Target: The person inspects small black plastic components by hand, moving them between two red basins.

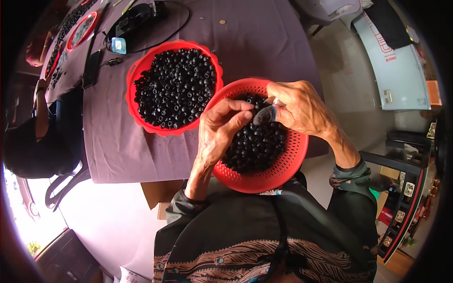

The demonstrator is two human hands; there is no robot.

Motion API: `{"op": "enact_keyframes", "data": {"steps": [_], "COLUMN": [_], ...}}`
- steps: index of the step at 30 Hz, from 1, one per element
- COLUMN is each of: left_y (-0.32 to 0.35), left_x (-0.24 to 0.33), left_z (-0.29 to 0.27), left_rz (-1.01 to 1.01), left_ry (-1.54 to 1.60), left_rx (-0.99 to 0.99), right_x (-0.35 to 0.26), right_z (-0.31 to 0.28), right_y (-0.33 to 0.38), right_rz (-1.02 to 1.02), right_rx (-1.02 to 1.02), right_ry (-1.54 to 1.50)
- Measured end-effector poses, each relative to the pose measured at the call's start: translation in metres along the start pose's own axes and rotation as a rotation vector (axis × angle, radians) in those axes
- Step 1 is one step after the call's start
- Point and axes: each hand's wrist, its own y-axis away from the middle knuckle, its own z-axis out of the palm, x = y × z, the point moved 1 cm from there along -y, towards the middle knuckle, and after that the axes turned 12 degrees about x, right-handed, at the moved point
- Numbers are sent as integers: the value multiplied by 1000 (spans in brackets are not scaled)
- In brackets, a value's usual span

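Observation:
A red perforated basket (290,162) rests at the table's near edge and over my lap, partly filled with small round black beads (255,148). Above it my two hands meet. My left hand (217,125) is closed in a pinch, thumb and index tips together; whatever lies between them is too small to name. My right hand (302,106) is closed too, with fingers curled around a small whitish thing that I cannot make out. A dark knitted cover (265,115) with a blue edge appears to sit on its thumb. Beyond, a red scalloped basin (133,106) holds many black beads, some showing holes.
A purple cloth covers the table (122,158). Farther back lie a black phone (92,68), keys (113,62), a black bag (134,21) with a strap and another red basin (89,35). At the left sits a person in dark clothes (40,146). A shelf (401,207) stands right.

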Motion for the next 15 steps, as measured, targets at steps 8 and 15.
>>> {"op": "enact_keyframes", "data": {"steps": [8,15], "left_y": [-2,-62], "left_x": [5,7], "left_z": [-31,-89], "left_rz": [450,540], "left_ry": [-661,-1011], "left_rx": [186,523], "right_x": [-1,5], "right_z": [5,11], "right_y": [7,14], "right_rz": [32,38], "right_rx": [-182,-191], "right_ry": [30,52]}}
